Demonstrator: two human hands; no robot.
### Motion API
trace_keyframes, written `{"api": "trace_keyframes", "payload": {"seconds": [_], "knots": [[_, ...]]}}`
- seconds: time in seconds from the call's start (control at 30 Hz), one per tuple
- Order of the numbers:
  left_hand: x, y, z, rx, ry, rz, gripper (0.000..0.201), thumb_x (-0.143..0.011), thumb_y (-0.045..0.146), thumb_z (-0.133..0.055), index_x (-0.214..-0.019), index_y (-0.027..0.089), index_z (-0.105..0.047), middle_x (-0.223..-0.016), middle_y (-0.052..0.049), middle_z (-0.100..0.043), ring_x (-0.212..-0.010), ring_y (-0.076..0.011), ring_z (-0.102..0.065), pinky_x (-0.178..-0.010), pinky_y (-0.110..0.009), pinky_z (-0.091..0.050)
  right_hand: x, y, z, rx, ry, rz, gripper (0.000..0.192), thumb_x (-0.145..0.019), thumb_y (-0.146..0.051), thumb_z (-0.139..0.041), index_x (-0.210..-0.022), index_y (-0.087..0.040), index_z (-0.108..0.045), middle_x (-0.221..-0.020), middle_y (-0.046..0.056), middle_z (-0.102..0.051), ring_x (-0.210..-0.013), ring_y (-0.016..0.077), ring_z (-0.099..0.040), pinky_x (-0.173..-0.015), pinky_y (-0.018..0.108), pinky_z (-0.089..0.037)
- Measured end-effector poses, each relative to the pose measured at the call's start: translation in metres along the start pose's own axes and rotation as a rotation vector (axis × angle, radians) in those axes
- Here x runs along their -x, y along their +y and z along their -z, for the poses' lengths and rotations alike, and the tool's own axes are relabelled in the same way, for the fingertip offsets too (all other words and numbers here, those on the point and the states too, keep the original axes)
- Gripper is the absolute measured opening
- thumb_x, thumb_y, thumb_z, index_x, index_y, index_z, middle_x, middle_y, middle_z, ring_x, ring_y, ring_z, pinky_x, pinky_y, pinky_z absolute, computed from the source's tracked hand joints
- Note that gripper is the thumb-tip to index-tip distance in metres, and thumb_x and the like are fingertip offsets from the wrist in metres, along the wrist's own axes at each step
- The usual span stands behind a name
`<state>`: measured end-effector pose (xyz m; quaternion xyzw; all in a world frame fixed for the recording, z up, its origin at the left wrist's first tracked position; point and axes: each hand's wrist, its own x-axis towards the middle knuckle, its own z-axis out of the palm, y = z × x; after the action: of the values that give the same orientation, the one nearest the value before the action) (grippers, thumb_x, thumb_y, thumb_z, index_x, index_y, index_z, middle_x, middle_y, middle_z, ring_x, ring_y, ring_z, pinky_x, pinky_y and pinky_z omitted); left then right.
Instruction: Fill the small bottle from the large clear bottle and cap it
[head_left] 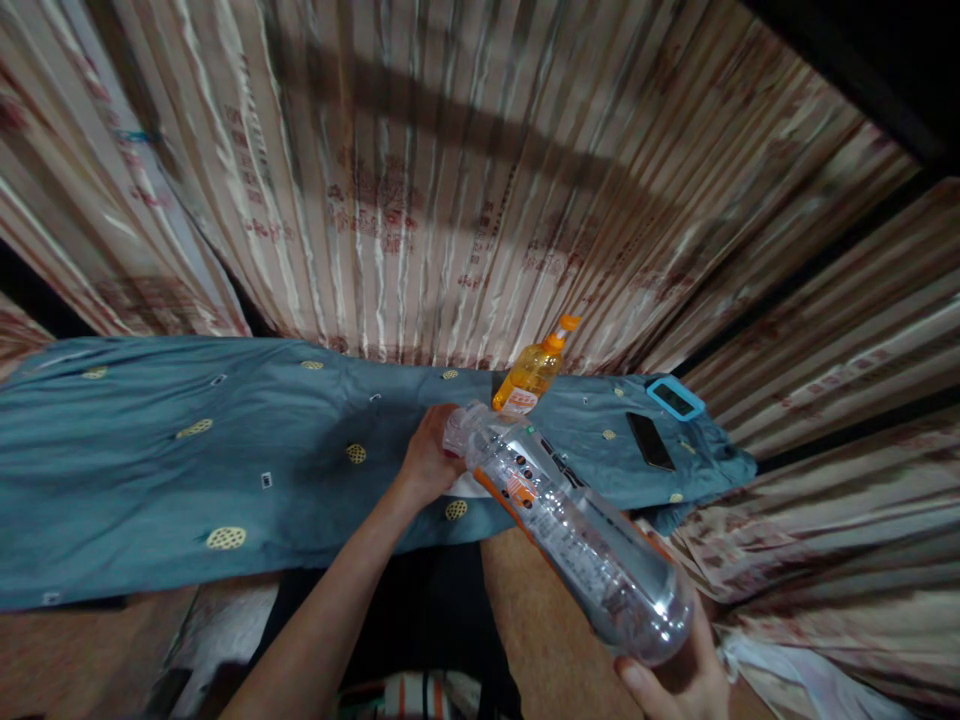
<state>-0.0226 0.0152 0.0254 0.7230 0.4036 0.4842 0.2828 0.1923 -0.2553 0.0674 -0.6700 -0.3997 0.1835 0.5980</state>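
Observation:
A large clear plastic bottle (577, 530) with a silver and orange label lies tilted across the space before me, its neck end pointing up and left. My right hand (682, 670) grips it around the base, thumb below and fingers partly hidden behind. At the neck end, my left hand (433, 455) is closed on a small clear plastic piece with a reddish edge; whether this is a cap or a small cup I cannot tell. Just behind the neck, an orange-yellow pump bottle (530, 375) stands on the cloth. Below my left hand, a white item (469, 487) shows partly.
A teal cloth with pineapple prints (150, 480) covers the long surface ahead. Toward its right end lie a dark phone (650, 441) and a blue-framed device (675, 398). Patterned curtains (420, 200) hang close behind and to the right.

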Motion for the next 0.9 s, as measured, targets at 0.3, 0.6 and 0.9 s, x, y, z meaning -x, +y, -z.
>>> {"api": "trace_keyframes", "payload": {"seconds": [0.3,0.6,0.9], "knots": [[-0.001,0.001,0.001,0.008,-0.004,-0.018,0.051,-0.075,0.025,-0.087,-0.123,0.022,-0.068,-0.118,-0.009,-0.077,-0.113,-0.0298,-0.076,-0.100,-0.046,-0.064,-0.001,0.008,0.006,0.014,-0.047,0.034,0.114,-0.076,-0.070,-0.095,-0.165,-0.016,-0.051,-0.159,0.022,-0.066,-0.150,0.0480,-0.061,-0.114,0.054,-0.058],[0.000,0.004,0.002,0.015,0.008,0.022,0.056,-0.072,0.022,-0.091,-0.123,0.023,-0.069,-0.119,-0.009,-0.078,-0.113,-0.0301,-0.076,-0.101,-0.046,-0.064,-0.002,0.008,0.008,0.042,-0.076,0.088,0.108,-0.082,-0.067,-0.093,-0.166,-0.017,-0.049,-0.158,0.021,-0.067,-0.148,0.0460,-0.063,-0.112,0.051,-0.059],[0.001,0.000,0.001,-0.003,0.007,-0.004,0.051,-0.076,0.022,-0.089,-0.123,0.023,-0.069,-0.119,-0.009,-0.078,-0.113,-0.0289,-0.076,-0.100,-0.044,-0.064,-0.001,0.003,0.007,0.025,-0.059,0.044,0.114,-0.077,-0.069,-0.096,-0.167,-0.018,-0.047,-0.148,0.020,-0.073,-0.144,0.0466,-0.066,-0.109,0.052,-0.060]]}}
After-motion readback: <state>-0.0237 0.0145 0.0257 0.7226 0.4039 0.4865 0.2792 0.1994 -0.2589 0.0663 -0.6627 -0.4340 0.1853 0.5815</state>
